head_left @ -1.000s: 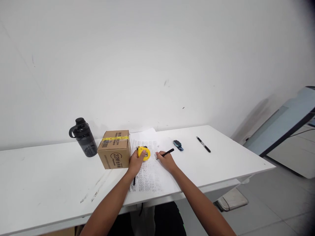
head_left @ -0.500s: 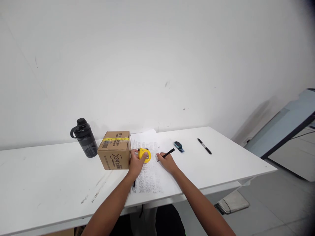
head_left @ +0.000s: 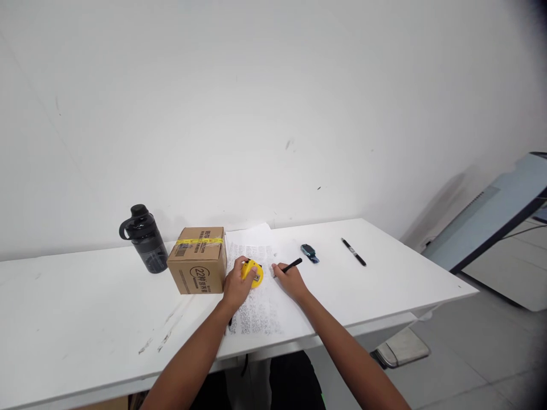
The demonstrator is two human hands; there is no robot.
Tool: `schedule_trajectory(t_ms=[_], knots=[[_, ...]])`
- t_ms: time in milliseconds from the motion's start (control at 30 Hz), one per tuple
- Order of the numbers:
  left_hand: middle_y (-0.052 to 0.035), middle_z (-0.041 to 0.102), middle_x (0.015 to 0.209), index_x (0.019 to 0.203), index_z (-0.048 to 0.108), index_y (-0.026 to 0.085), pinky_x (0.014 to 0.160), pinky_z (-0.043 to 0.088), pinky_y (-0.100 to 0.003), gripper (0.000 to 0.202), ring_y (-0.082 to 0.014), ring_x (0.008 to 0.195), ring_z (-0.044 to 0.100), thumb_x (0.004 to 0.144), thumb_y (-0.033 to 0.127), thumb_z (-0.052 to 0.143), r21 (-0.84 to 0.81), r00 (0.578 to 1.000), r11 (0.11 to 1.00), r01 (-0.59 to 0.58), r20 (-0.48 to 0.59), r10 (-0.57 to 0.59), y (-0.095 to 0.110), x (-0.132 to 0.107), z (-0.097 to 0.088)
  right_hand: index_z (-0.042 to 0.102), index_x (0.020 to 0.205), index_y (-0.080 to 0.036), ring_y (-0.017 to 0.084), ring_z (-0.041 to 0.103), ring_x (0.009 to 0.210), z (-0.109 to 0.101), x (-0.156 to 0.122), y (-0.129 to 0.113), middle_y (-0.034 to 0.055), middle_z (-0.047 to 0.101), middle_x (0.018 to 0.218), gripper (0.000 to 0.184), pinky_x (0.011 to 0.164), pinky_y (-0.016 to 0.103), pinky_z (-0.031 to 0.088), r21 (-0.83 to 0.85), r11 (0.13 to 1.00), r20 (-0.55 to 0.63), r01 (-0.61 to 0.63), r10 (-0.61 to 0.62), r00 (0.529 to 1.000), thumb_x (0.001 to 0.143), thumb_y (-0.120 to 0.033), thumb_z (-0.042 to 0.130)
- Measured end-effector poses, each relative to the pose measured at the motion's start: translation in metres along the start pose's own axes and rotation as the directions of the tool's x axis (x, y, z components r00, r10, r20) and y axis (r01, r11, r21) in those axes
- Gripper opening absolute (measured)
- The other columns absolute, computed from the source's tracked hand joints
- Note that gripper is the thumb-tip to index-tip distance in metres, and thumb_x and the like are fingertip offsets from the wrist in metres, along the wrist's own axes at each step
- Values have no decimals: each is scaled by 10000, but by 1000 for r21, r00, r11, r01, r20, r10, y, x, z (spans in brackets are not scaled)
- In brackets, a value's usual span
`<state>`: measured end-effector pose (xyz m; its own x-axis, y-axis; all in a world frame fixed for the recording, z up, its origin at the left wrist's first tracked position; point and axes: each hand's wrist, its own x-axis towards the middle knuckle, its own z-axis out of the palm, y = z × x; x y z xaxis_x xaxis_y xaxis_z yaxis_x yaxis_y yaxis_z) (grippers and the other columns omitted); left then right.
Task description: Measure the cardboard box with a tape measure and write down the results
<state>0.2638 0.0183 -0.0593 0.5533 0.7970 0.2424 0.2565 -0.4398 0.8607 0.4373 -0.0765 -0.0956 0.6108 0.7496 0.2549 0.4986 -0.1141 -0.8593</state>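
Observation:
My left hand (head_left: 237, 285) is closed on a yellow tape measure (head_left: 257, 275), just right of a brown cardboard box (head_left: 200, 277). Its thumb lies on top of the case. A pen (head_left: 293, 265), black, sits in the closed fingers of my right hand (head_left: 290, 280), its tip low over a sheet of paper (head_left: 256, 319). The paper is covered in rows of dark characters and lies under both hands. Another dark, thin thing (head_left: 231, 322) is partly hidden by my left wrist.
A dark water bottle (head_left: 147, 242) stands left of the box. Right of my hands lie a small teal and black object (head_left: 309, 253) and a second pen (head_left: 354, 252). A white wall (head_left: 273, 114) rises behind the white table (head_left: 85, 319).
The tape measure has tilted and turned slightly in my left hand. My right hand stays nearly in place with the pen. The whole view has shifted a little.

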Motion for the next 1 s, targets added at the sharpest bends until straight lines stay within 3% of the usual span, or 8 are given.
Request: schedule_trajectory(t_ms=[133,300,500,767,1000], knots=[[-17,653,926,1215,512,261,695,488,-270,443,-165,775,635,866,533,485,-53,1000,999,2,-7,-2,2,0,-1,463,534,-206,140,438,553,0,-1,-1,-20,471,519,422,559,257,326,3,1000,2,-18,18,1000,838,-499,448],[-53,628,1178,1377,438,319,790,499,-302,521,-195,938,633,904,535,428,-67,1000,998,17,20,-16,4,0,-3,470,535,-207,139,436,548,-1,-2,-1,-22,466,510,430,553,254,326,-6,1000,17,-4,4,1000,835,-514,443],[-40,586,1295,1397,435,328,943,454,-337,517,-220,1125,572,917,518,417,-54,999,998,-30,30,32,3,1,-3,517,548,-200,148,480,569,-3,-2,-3,-12,510,528,413,569,254,346,-8,1000,38,-2,3,999,845,-479,447],[-35,631,1209,1348,493,311,898,472,-327,470,-208,1030,609,919,485,416,-48,999,999,-26,40,28,3,3,-3,477,531,-211,150,467,554,-4,-2,-4,-13,488,507,429,552,257,338,-71,996,-52,-62,59,997,839,-504,419],[-20,662,1100,1310,517,314,853,477,-331,433,-196,917,626,925,468,393,-19,1000,1000,10,29,-9,6,2,-5,513,548,-205,152,496,579,-3,-2,-3,-7,521,531,431,577,256,352,-54,998,-6,-27,26,1000,844,-503,417]])
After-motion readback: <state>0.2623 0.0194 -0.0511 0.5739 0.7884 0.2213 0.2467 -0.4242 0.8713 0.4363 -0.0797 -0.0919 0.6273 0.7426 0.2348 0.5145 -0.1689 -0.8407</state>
